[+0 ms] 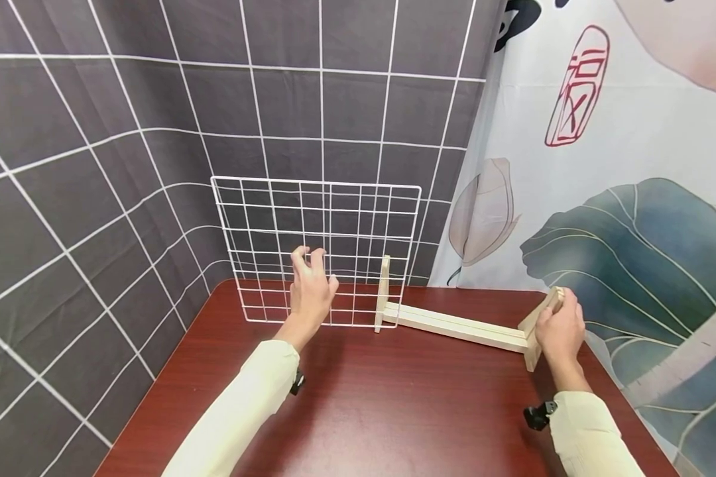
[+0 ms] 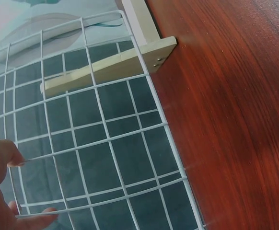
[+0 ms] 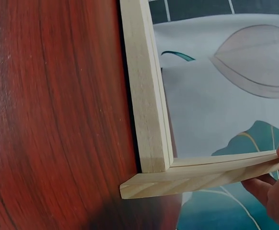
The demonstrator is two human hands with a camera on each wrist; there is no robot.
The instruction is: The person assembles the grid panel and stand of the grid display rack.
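A white wire grid panel (image 1: pixel 346 218) stands upright at the back of the table, its lower right corner overlapping a wooden stand (image 1: pixel 453 326) in the head view. My left hand (image 1: pixel 311 291) grips the panel's wires near the middle; in the left wrist view the thumb and fingers (image 2: pixel 39 220) curl through the mesh. The stand has a long crossbar and an upright end piece at each side. At the right end piece (image 3: pixel 206 179), my right hand (image 1: pixel 562 324) pinches the upper end. The left end piece (image 2: pixel 110 67) shows behind the wires, with small screws in its side.
Under everything is a dark red wood-grain table (image 1: pixel 406 397). A grey curtain (image 1: pixel 358 106) with white grid lines hangs close behind and on the left. On the right hangs a white cloth (image 1: pixel 525 119) printed with leaves and a red seal.
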